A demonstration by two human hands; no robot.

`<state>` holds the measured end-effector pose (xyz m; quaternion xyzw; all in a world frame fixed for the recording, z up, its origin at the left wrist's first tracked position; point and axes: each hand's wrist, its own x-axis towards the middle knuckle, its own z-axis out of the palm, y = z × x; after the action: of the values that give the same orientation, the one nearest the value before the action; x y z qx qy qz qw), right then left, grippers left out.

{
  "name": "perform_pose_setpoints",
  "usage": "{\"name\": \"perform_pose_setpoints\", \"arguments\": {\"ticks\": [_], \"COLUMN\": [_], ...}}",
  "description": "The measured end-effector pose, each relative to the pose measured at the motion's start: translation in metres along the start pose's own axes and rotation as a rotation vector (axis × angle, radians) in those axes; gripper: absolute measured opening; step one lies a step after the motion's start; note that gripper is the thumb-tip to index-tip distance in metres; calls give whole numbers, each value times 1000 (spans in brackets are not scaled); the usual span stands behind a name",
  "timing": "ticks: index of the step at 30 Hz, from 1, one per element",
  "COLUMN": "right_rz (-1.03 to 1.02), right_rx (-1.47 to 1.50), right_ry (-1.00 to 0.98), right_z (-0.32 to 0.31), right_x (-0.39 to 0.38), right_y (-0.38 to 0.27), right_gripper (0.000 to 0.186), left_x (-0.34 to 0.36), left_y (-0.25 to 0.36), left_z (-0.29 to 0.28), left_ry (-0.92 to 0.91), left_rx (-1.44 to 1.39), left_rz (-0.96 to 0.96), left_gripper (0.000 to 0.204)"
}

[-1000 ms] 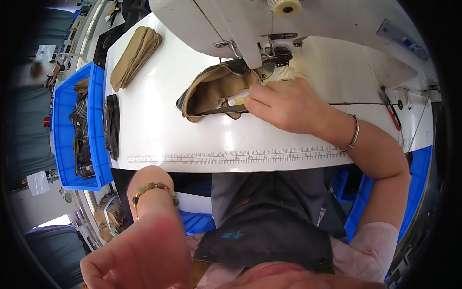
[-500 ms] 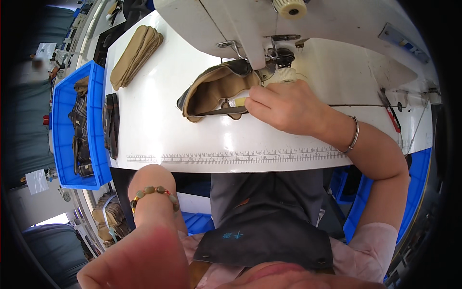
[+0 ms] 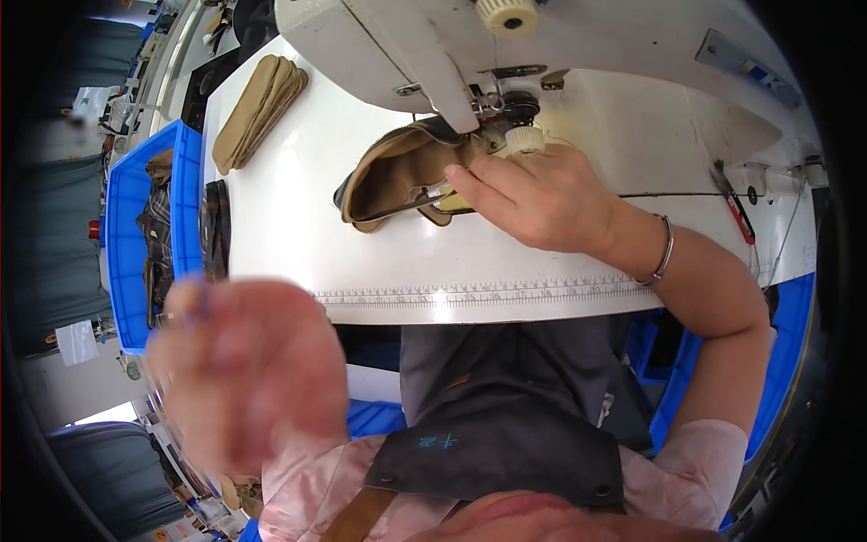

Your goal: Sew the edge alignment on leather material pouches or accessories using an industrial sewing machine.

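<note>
A brown zippered pouch (image 3: pixel 390 176) with a tan lining lies on its side, mouth toward me, its far end under the presser area of the white sewing machine (image 3: pixel 623 32). My right hand (image 3: pixel 546 197) is closed at the pouch's right side, thumb and fingers pinching its edge near the zipper. A pale yellow strip (image 3: pixel 452 200) shows just below those fingertips. Over the table's front left edge, close to the camera, my left hand (image 3: pixel 248 366) is smeared by motion. Its fingers are too blurred to read, and I cannot make out anything in it.
A stack of tan oval pieces (image 3: pixel 257 113) lies at the far left, with dark zippered pieces (image 3: pixel 216 230) nearer me. Beyond the left edge stands a blue crate (image 3: pixel 187 244) of plaid pieces. Red-handled snips (image 3: pixel 739 215) lie right. A ruler strip (image 3: pixel 506 296) runs along the front edge.
My left hand has swung from close beneath the camera out toward the table's front left edge. The right fingertips have shifted slightly up and left along the pouch, which stays in place.
</note>
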<state>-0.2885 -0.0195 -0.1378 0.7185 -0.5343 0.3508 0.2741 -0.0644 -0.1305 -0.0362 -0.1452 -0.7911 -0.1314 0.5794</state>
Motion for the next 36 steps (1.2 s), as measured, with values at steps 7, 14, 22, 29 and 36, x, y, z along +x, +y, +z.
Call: {"name": "perform_pose_setpoints", "arguments": {"ticks": [7,14,22,29,36], "right_rz": [-106,-87,-58,249,337], "right_rx": [46,48,22,-12,139], "right_ry": [-76,13,-60,-419,-457], "right_z": [-9,0,-7,-6,-6], "right_x": [-3,-2,1,-8,-4], "right_y": [6,0,-1,3,-1], "right_gripper": [13,17,14,7,11], "left_x": [-25,-52,-52,-54,-34], "left_y": [-52,-69,-69,-76,-64], "left_z": [76,81,80,81,78], "left_ry": [-708,-781,-805,-702,-851], "left_rx": [267,255,272,241,340], "left_rz": [-36,-43,-120,-261,-199], "left_gripper": [27,26,22,23,25]}}
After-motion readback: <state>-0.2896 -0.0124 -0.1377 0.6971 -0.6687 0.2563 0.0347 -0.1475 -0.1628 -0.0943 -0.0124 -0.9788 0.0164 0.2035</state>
